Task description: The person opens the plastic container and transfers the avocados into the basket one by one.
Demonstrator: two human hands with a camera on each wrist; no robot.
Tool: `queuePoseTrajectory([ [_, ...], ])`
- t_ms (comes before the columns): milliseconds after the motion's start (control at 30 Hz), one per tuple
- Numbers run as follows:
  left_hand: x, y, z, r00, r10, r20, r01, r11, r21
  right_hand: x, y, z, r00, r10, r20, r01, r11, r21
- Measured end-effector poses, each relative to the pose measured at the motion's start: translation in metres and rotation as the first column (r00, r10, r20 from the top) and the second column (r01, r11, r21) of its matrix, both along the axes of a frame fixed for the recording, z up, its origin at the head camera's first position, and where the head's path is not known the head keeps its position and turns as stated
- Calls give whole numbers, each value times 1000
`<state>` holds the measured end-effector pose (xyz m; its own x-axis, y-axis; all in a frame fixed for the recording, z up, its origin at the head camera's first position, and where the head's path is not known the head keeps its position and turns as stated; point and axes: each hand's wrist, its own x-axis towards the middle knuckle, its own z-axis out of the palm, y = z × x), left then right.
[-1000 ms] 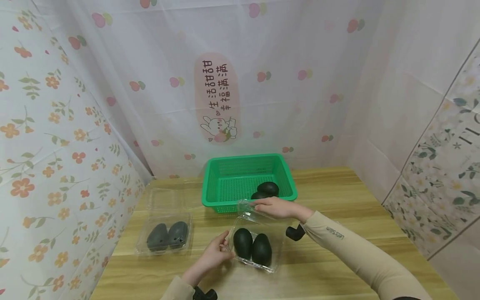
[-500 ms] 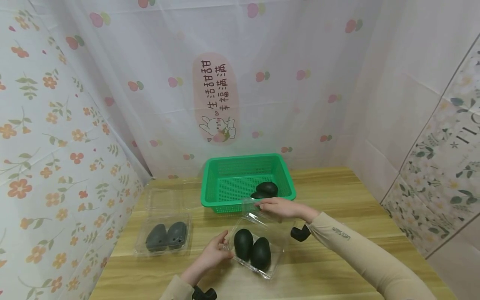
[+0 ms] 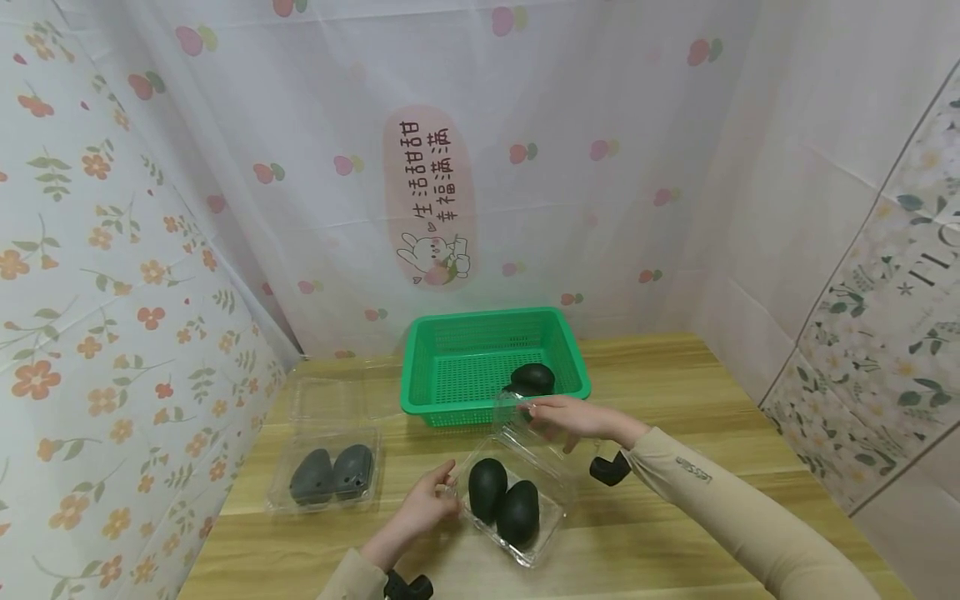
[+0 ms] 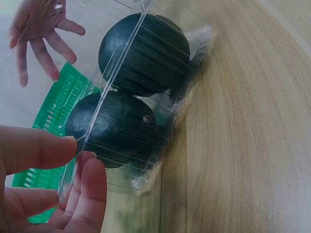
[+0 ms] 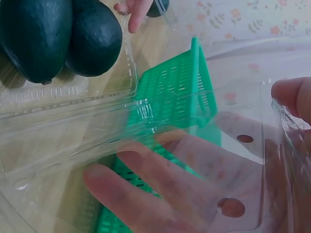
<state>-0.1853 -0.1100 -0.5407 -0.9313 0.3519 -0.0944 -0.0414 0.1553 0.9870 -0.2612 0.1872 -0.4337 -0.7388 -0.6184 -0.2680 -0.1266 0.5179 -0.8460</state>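
Observation:
A clear plastic clamshell box (image 3: 525, 557) sits at an angle on the table with two dark green avocados (image 3: 487, 490) side by side in it. My left hand (image 3: 425, 506) holds its left side; the left wrist view shows thumb and fingers (image 4: 92, 194) pinching the rim. The hinged lid (image 3: 517, 440) stands raised on the far side. At its outer edge, my right hand (image 3: 573, 417) holds it: the right wrist view has the thumb hooked over the edge and the other fingers (image 5: 160, 184) spread behind the clear plastic.
Just beyond the lid stands a green basket (image 3: 420, 408) with avocados (image 3: 532, 379) at its right end, partly hidden. To the left lies another clear box (image 3: 279, 504), lid folded back, with two avocados (image 3: 311, 475) inside. A patterned curtain (image 3: 562, 233) hangs behind the table.
The box has turned a little, its near corner swinging toward me. My right hand has moved slightly right with the lid, while my left hand stays about where it was.

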Motion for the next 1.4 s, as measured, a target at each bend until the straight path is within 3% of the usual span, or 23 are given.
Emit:
queuePoseTrajectory([
  [167,-1,-1,1,1000,7,6,-7,1000,14,3,4,-1,1000,-14,9,14,999,-29],
  [433,-7,-3,1,998,11,-55,-16,997,-77,7,11,-6,1000,-13,-5,12,997,-77],
  [700,-10,-5,4,997,13,-73,-19,996,-89,11,17,-8,999,-32,-6,31,993,-114],
  [1000,-14,-7,4,998,34,-62,-40,994,-100,16,21,-13,998,-62,-8,60,986,-152],
  [1400,-22,-8,7,989,119,-90,-127,988,-92,23,29,-26,994,-106,-8,101,967,-235],
])
